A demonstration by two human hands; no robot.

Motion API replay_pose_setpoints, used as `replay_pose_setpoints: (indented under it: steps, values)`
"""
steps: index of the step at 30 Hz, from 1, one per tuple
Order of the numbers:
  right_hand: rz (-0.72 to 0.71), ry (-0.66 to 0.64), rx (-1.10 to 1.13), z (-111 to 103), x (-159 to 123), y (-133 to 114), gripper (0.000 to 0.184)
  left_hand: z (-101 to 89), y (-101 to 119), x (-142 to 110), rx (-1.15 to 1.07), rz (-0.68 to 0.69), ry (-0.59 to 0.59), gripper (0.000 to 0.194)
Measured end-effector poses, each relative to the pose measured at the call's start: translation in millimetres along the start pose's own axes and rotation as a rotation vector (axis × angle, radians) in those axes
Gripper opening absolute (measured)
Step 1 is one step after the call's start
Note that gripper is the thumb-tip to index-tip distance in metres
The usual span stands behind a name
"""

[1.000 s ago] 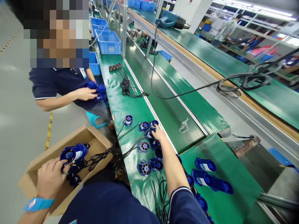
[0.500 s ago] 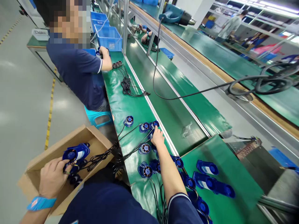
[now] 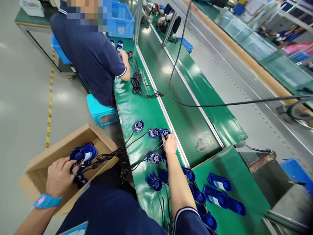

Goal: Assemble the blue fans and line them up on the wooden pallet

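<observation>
Over the cardboard box [image 3: 39, 164], my left hand [image 3: 59, 176] is closed on a blue pump-like unit [image 3: 84, 155] with a round dark end and a black cable. A blue wristband [image 3: 47, 201] is on that wrist. My right hand [image 3: 170, 144] reaches across the green bench, its fingers bent around the near side of another blue pump-like unit [image 3: 165, 133]. Its thumb and fingertips are partly hidden. Around it stand similar units, among them one to the left [image 3: 154, 133] and one nearer me [image 3: 154, 158]. Their black cables [image 3: 117, 152] run off the bench edge toward the box.
A co-worker sits on a turquoise stool [image 3: 101, 109], one hand [image 3: 124, 55] near small blue units. A cable bundle [image 3: 137, 83] lies on the bench [image 3: 149, 107]. More blue units [image 3: 217, 195] lie at the right. A hanging black cable [image 3: 176, 65] crosses the view.
My view has shifted. My right hand's fingers have bent further around the blue unit. My left hand still holds its unit over the box. The co-worker's arm has moved toward the cable ends.
</observation>
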State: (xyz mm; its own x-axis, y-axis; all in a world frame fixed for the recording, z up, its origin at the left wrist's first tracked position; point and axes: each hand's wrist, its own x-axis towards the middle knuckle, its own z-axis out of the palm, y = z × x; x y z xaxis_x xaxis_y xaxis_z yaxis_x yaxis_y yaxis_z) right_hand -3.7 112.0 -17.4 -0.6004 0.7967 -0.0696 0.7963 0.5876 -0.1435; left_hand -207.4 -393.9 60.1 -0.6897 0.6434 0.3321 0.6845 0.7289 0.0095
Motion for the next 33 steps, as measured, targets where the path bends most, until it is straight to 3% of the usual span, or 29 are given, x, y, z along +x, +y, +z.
replay_pose_setpoints:
  steps: [6,12,17,21,24,27,30,33]
  values:
    - [-0.154,-0.079,-0.015,-3.0,15.0,4.5,0.027,-0.5,-10.6,-2.1,-0.028,0.006,-0.01,0.018]
    - [-0.202,-0.065,0.008,-10.2,12.4,-0.7,0.029,-22.6,-7.8,-35.4,0.013,0.022,-0.003,0.026]
    - [-0.152,0.103,0.039,-31.8,-11.4,-4.0,0.031,-52.1,3.5,-77.8,0.047,-0.093,0.023,0.024]
    - [-0.229,0.276,0.063,-69.0,-47.3,-19.5,0.032,-71.4,10.0,-108.9,0.125,-0.112,0.085,0.022]
    - [-0.438,0.342,0.113,-99.3,-82.5,-45.2,0.029,-82.4,15.1,-130.4,0.158,-0.144,0.102,0.022]
    - [-0.734,0.293,0.186,-116.1,-128.0,-71.9,0.022,-92.8,23.0,-154.5,0.173,-0.248,0.1,0.022]
    - [-1.09,0.131,0.275,-109.7,-184.6,-89.3,0.021,-103.5,33.8,-182.8,0.209,-0.292,0.141,0.017]
    - [-1.416,-0.051,0.277,-85.1,-244.8,-98.6,0.023,-114.9,47.6,-212.4,0.271,-0.3,0.192,0.012]
